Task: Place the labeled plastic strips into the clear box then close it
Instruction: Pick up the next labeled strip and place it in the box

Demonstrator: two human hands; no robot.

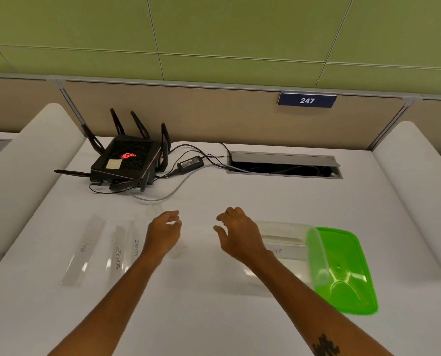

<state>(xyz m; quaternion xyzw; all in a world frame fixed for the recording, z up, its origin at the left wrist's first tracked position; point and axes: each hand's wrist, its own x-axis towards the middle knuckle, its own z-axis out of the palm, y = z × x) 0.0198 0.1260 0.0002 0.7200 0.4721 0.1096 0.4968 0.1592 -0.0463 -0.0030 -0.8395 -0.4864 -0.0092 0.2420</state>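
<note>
Three clear plastic strips lie on the white table at the left: one marked DOG (pixel 84 249), one marked ZEBRA (pixel 117 255), one marked BEAR (pixel 136 242). Another clear strip (pixel 175 249) lies partly under my left hand (pixel 164 231), whose fingers are curled but apart. My right hand (pixel 237 231) hovers with its fingers spread, holding nothing, just left of the clear box (pixel 283 242). A labeled strip shows inside the box. The green lid (pixel 342 268) leans on the box's right edge.
A black router (pixel 127 160) with antennas, a power brick (pixel 189 163) and cables sit at the back left. An open cable hatch (pixel 283 164) is set into the table at the back. White dividers flank the desk on both sides.
</note>
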